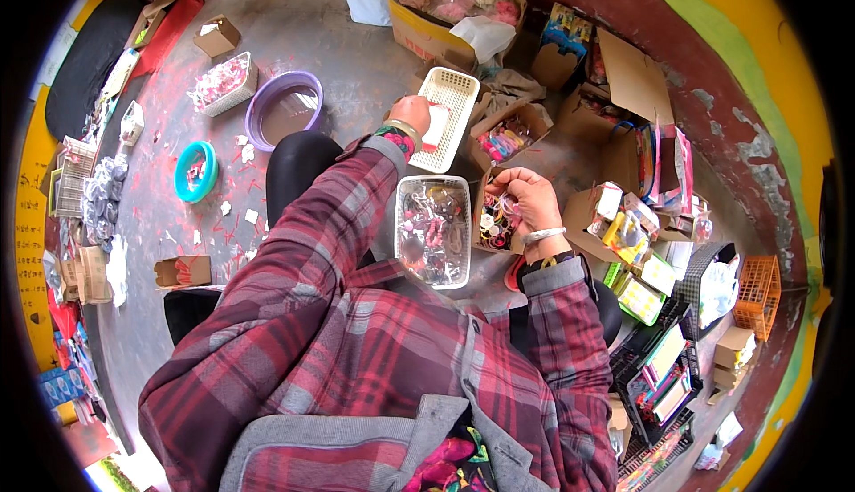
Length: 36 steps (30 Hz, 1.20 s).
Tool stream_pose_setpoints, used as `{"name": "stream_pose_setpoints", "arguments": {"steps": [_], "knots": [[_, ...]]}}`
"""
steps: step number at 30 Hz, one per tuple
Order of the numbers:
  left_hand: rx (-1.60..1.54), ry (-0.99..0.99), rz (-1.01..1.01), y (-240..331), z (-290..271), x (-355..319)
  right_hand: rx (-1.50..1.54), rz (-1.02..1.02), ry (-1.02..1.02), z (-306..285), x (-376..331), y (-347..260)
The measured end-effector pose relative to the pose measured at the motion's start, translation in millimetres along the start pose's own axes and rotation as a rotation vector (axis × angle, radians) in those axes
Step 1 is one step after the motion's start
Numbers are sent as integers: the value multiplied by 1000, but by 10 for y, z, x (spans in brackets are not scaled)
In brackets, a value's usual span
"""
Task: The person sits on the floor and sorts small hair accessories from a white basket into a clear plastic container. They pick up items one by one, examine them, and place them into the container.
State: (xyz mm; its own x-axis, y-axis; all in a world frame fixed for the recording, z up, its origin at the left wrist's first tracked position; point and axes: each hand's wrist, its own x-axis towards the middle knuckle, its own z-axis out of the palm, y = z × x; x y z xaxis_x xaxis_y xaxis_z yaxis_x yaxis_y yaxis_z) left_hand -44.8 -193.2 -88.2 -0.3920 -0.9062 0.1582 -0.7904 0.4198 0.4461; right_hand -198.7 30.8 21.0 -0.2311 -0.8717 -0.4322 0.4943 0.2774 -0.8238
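Observation:
My left hand (410, 115) reaches over the left side of a long cream plastic basket (457, 116). Its fingers are closed at the edge of a small white card (436, 125) with some red at its lower end. My right hand (529, 199) hangs over a small cardboard box (492, 241) of colourful hair ties. Thumb and fingertips are pinched together there, and what lies between them is too small to make out. Between the hands, nearer my body, stands a white plastic basket (399, 234) holding small pink, white and dark pieces in clear wrapping.
A purple basin (253, 118), a turquoise tub (181, 171) and a basket of pink-and-white pieces (223, 82) stand left. Ahead is a big carton (419, 38) of pink items. Open cartons (634, 73), a black crate (634, 385) and an orange crate (757, 296) crowd the right.

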Motion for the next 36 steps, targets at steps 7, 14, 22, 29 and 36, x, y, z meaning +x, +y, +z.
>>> {"name": "stream_pose_setpoints", "arguments": {"steps": [7,14,22,29,36], "knots": [[-322,-340,82,676,-811,-96,-31,-124,15,92,-139,-268],[-781,-911,-43,1082,-1267,-663,-475,-380,-63,112,-185,-282],[-872,-889,-136,1043,-1269,-812,-451,-156,-120,85,-132,-167],[-1409,-815,-385,1004,-1100,-782,26,-61,113,2,-30,-112],[-1471,-742,-361,986,-989,-741,-207,-67,64,25,-34,-209]]}}
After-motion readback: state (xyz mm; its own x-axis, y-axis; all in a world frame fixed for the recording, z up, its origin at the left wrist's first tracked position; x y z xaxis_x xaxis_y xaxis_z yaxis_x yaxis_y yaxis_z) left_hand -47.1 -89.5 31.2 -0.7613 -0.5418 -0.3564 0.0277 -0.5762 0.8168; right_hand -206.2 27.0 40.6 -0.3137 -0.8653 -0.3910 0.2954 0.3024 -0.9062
